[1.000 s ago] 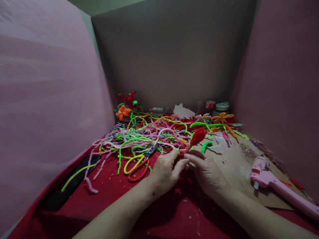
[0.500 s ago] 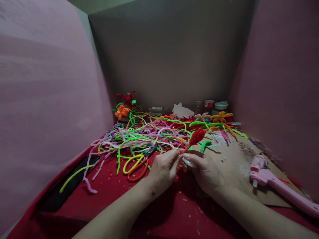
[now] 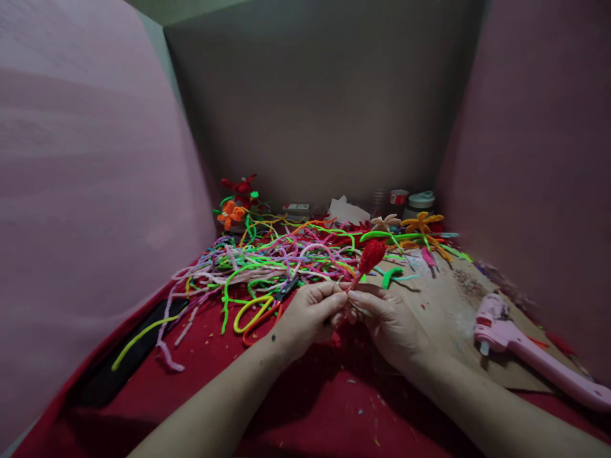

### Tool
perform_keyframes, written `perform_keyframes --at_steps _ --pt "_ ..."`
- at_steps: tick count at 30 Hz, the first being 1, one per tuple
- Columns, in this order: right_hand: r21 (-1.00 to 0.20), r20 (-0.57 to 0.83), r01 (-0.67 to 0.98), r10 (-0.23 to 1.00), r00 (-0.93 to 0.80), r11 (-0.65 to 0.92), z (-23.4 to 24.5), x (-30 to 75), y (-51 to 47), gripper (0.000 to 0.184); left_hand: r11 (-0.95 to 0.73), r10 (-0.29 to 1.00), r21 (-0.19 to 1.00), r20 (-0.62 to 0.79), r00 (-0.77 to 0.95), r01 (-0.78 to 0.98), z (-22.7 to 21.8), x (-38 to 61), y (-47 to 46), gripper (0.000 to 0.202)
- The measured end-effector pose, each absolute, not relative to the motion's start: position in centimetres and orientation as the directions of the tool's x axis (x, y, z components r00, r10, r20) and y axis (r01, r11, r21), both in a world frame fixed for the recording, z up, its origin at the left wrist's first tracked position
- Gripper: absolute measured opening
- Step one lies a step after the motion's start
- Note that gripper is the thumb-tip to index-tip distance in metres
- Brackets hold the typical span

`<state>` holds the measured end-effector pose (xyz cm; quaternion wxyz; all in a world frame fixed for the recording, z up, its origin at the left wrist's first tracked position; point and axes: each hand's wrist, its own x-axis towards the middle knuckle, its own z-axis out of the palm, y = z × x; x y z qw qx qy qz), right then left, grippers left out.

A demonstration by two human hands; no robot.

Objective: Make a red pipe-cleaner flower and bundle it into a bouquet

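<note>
A person's two hands meet low over a red cloth (image 3: 214, 381), working a red bud (image 3: 371, 254) made of fuzzy craft wire. The bud stands tilted up and to the right on a thin stem (image 3: 356, 280), just above the fingertips and in front of a loose pile of wires (image 3: 277, 254) in pink, green, yellow and purple.

The left hand (image 3: 310, 312) has thumb and forefinger pinched shut on the stem. The right hand (image 3: 386, 321) closes its fingers on the same stem from the other side, so the two hands touch at the knuckles. What the right palm may also hide cannot be told.

By the look of the grips, the work in hand is the shaping or winding of the stem just below the bud. Any further turn there would call for one hand to hold firm while the other twists close to the bud's base, with little slack between them.

Scissors (image 3: 260, 312) with orange and yellow loops lie just left of the left hand. A green leaf piece (image 3: 391, 277) rests near the bud on a cardboard sheet (image 3: 443, 312). A pink glue gun (image 3: 506, 334) lies on the sheet to the right, well apart. Finished flowers (image 3: 230, 214) and jars (image 3: 421, 200) line the far wall.
</note>
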<state>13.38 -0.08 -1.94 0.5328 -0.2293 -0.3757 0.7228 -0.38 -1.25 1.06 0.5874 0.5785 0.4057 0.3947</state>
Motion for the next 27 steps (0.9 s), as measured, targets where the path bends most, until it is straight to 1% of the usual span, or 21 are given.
perform_keyframes --at_steps 2,3,4,6,8,9,10,11,13,15,17,19,23,25,27 --pt "-0.788 0.058 -0.598 0.948 -0.313 -0.149 -2.1 13.4 0.0 0.005 -0.165 0.946 0.972 0.109 0.306 0.166 0.9 -0.2 -1.4 0.027" --pt "-0.786 0.052 -0.600 0.952 -0.301 -0.147 -2.2 13.4 0.0 0.005 -0.283 0.935 0.920 0.203 0.290 0.270 0.8 -0.2 -1.5 0.024" --pt "-0.782 0.048 -0.606 0.956 -0.290 -0.144 -2.2 13.3 0.1 0.005 -0.399 0.909 0.834 0.303 0.288 0.381 0.5 -0.2 -1.6 0.020" --pt "-0.778 0.045 -0.613 0.960 -0.277 -0.140 -2.3 13.3 0.1 0.006 -0.561 0.824 0.588 0.460 0.330 0.582 -0.2 -0.4 -1.6 0.015" --pt "-0.790 0.040 -0.599 0.964 -0.264 -0.131 -2.3 13.2 0.0 0.007 -0.619 0.751 0.356 0.528 0.396 0.700 -1.0 -0.8 -1.5 0.017" --pt "-0.801 0.036 -0.586 0.967 -0.253 -0.124 -2.3 13.2 -0.1 0.007 -0.632 0.724 0.276 0.545 0.424 0.724 -1.4 -1.0 -1.3 0.019" --pt "-0.811 0.031 -0.573 0.970 -0.240 -0.116 -2.2 13.2 -0.1 0.008 -0.643 0.702 0.226 0.557 0.444 0.732 -1.6 -1.1 -1.1 0.020" --pt "-0.819 0.031 -0.565 0.973 -0.227 -0.106 -2.2 13.2 -0.1 0.008 -0.658 0.682 0.205 0.572 0.456 0.725 -1.8 -1.3 -1.0 0.021" --pt "-0.823 0.048 -0.561 0.975 -0.219 -0.085 -2.2 13.2 -0.2 0.010 -0.694 0.646 0.235 0.621 0.444 0.680 -1.7 -1.4 -0.9 0.023" --pt "-0.830 0.095 -0.555 0.968 -0.231 -0.051 -2.1 13.2 -0.2 0.010 -0.706 0.651 0.334 0.654 0.386 0.625 -1.2 -1.3 -1.0 0.021" --pt "-0.846 0.151 -0.533 0.958 -0.243 -0.001 -2.1 13.3 -0.1 0.008 -0.670 0.711 0.466 0.628 0.318 0.577 -0.6 -1.1 -1.2 0.015" --pt "-0.859 0.188 -0.510 0.951 -0.245 0.038 -2.2 13.3 -0.1 0.008 -0.594 0.793 0.600 0.549 0.265 0.535 -0.1 -0.8 -1.5 0.013" --pt "-0.848 0.198 -0.530 0.945 -0.259 0.033 -2.0 13.4 0.0 0.009 -0.391 0.919 0.844 0.338 0.202 0.367 0.7 -0.2 -1.8 0.022" --pt "-0.841 0.203 -0.540 0.945 -0.257 0.034 -1.8 13.4 0.0 0.007 -0.258 0.955 0.935 0.208 0.213 0.243 1.0 0.0 -1.9 0.026" --pt "-0.848 0.209 -0.526 0.950 -0.233 0.058 -1.7 13.4 0.0 0.006 -0.124 0.967 0.985 0.092 0.237 0.123 1.2 0.1 -1.9 0.029"
